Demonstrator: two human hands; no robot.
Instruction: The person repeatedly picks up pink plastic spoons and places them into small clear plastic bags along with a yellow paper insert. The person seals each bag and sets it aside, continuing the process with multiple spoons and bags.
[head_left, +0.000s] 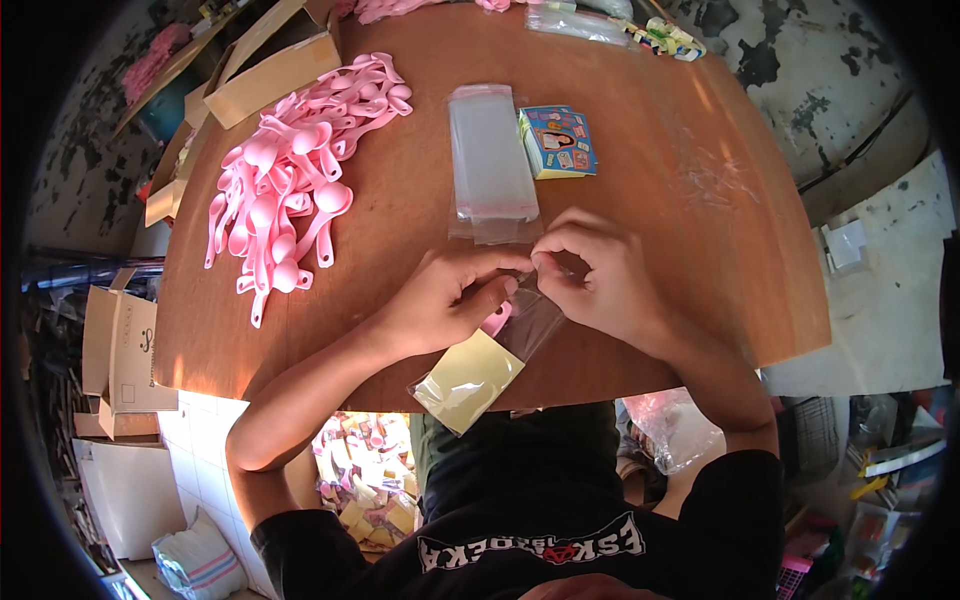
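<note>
Near the front edge of the table, my left hand (455,295) pinches the upper part of a clear plastic bag (541,325). Inside the bag lie a pale yellow card (470,380) and a pink spoon (497,319), mostly hidden by my left fingers. The bag's lower end hangs over the table edge, tilted. My right hand (605,275) is closed in a pinch at the bag's top, its fingertips meeting my left index finger. What sits between the right fingertips is too small to make out.
A heap of pink spoons (290,175) covers the table's left side. Beyond my hands lie a stack of clear bags (492,155) and printed cards (558,142). Thin clear strips (715,175) are scattered at right. Cardboard boxes (275,75) stand far left; filled packets (370,465) lie below the table.
</note>
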